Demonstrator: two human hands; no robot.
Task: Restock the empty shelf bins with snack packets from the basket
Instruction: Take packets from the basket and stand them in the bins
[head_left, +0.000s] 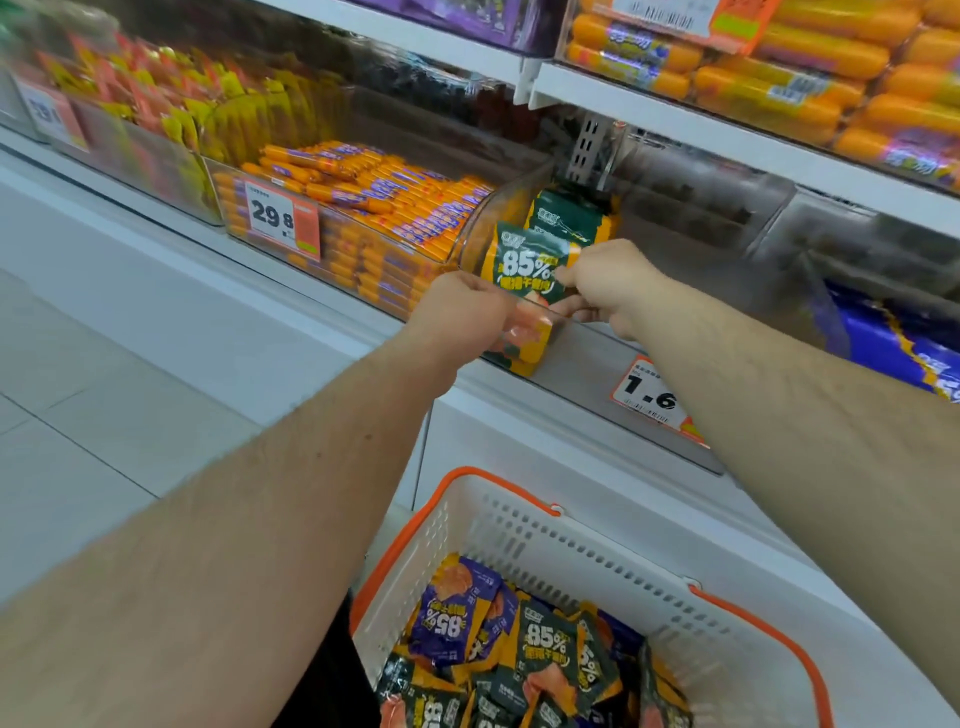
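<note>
Single head view, high, facing forward and down, close to shelf front edge; basket below.

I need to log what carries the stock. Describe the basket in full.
The basket is a white plastic shopping basket with rows of slots through its walls and orange handles folded down along the rim. It sits upright below the shelf, at the bottom of the view, its near end cut off by the frame. Dark green and purple snack packets marked 85% lie loosely piled inside. Neither hand touches it.
</note>
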